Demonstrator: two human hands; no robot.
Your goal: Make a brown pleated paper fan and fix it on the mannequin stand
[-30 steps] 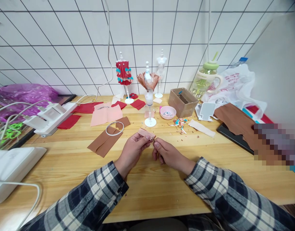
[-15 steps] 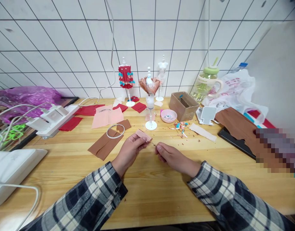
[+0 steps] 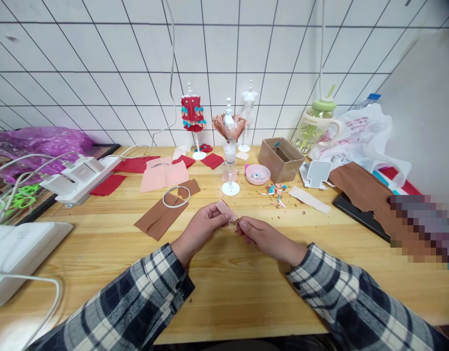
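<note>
My left hand [image 3: 204,225] pinches a small folded piece of pink crepe paper [image 3: 225,208] with brown along its lower edge. My right hand [image 3: 259,233] is closed, its thumb and fingertip pinching a tiny brown paper scrap [image 3: 236,222] at the near right corner of that piece. The two hands almost meet above the table. Just beyond them stands a small white dress form [image 3: 230,146] wearing a ruffle of brown and pink paper petals [image 3: 220,127]. To the left, a silver ring [image 3: 176,205] lies over brown paper sheets [image 3: 158,220].
Behind are a dress form in a red ruffled dress [image 3: 192,113] and a bare white one [image 3: 249,105]. A pink bowl of beads [image 3: 257,181], cardboard box [image 3: 287,168], paper scraps [image 3: 277,191] and green-lidded bottle [image 3: 314,126] sit right. A power strip [image 3: 87,181] lies left.
My right hand drew slightly away from the pink piece with a brown scrap, then came back to its edge. My left hand tilted the piece. The view shifted a little.
</note>
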